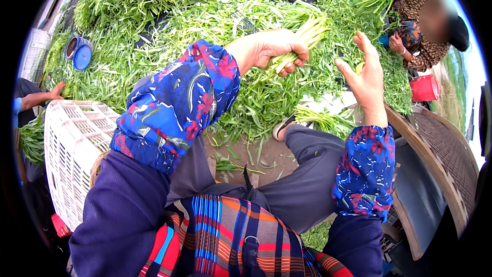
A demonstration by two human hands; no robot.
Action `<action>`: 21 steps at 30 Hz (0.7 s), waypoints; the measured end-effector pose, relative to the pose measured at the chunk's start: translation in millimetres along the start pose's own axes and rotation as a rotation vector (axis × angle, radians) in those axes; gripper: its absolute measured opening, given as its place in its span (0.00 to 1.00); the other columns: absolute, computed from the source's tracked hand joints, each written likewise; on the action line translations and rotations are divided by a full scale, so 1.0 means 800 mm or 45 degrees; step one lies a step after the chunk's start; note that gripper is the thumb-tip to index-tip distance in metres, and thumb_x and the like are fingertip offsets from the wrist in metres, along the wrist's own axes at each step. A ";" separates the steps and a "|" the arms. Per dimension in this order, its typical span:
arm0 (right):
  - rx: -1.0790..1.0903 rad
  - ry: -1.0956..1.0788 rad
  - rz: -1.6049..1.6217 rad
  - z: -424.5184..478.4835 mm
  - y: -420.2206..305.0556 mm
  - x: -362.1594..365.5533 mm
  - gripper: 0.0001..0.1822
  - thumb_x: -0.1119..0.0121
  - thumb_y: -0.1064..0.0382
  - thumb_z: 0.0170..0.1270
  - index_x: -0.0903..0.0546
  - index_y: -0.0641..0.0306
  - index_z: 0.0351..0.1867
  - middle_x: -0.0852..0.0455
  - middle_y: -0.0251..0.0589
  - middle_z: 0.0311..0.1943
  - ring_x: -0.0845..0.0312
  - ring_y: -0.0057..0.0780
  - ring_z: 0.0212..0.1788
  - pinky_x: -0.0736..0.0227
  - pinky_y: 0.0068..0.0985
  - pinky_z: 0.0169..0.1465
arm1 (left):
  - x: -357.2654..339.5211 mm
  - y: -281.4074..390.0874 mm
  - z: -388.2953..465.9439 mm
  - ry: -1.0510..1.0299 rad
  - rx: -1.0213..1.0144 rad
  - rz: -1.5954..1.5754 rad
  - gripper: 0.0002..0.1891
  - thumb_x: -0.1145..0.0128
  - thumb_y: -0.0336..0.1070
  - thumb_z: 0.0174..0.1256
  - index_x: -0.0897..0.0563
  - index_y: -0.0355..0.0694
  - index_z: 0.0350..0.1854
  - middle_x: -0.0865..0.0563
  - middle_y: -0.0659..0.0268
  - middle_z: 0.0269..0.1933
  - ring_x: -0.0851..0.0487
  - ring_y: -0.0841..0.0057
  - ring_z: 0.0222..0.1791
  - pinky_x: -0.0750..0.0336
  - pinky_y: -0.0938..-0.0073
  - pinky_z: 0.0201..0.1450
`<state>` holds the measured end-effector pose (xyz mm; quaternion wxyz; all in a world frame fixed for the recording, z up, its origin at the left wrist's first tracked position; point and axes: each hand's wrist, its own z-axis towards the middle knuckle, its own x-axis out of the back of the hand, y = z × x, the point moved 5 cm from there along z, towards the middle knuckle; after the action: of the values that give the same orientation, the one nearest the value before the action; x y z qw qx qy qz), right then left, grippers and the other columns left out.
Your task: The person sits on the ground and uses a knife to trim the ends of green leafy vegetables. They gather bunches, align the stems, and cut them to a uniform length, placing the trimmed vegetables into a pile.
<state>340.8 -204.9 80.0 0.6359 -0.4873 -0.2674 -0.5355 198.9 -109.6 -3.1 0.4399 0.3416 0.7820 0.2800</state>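
My left hand (282, 52) is closed around a bunch of pale green vegetable stems (313, 30), their cut ends showing below the fist. To its right, my right hand (365, 77) is raised with thumb and fingers apart. A small yellow bit (359, 67) shows beside its palm; whether the hand touches it is unclear. Below and between the hands, another bundle of stems (315, 118) lies near my shoe (282, 127). A wide heap of loose, narrow-leaved greens (246, 104) spreads over the ground before me.
A white plastic crate (77, 130) stands at my left, near another person's hand (57, 90). Blue tubs (82, 57) sit in the greens. At upper right, a co-worker (419, 15) holds greens near a red bucket (424, 87). A wood-rimmed woven basket (442, 138) leans at my right.
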 end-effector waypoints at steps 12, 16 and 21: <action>0.362 -0.439 -0.254 0.018 -0.055 -0.068 0.15 0.40 0.65 0.43 0.28 0.59 0.36 0.21 0.44 0.27 0.23 0.43 0.34 0.28 0.35 0.36 | 0.020 0.031 -0.027 0.182 -0.209 0.475 0.31 0.46 0.62 0.56 0.25 0.33 0.44 0.18 0.58 0.34 0.19 0.76 0.30 0.25 0.76 0.33; 0.103 -0.513 -0.300 0.025 -0.043 -0.067 0.15 0.42 0.65 0.44 0.28 0.61 0.37 0.20 0.47 0.29 0.23 0.47 0.36 0.29 0.38 0.40 | 0.072 0.055 -0.054 0.774 -0.442 0.065 0.36 0.71 0.67 0.63 0.25 0.37 0.47 0.17 0.61 0.44 0.22 0.73 0.44 0.36 0.69 0.54; -0.084 -0.559 -0.123 0.034 -0.052 -0.068 0.17 0.43 0.64 0.45 0.27 0.61 0.40 0.20 0.50 0.29 0.23 0.49 0.36 0.30 0.40 0.41 | 0.099 0.046 -0.058 1.088 -0.645 -0.160 0.31 0.74 0.60 0.67 0.23 0.39 0.43 0.17 0.62 0.43 0.23 0.73 0.46 0.38 0.66 0.54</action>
<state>290.9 -155.6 57.0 0.5198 -0.5991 -0.4048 -0.4550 138.7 -31.8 5.4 0.1652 0.0311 0.8188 0.5489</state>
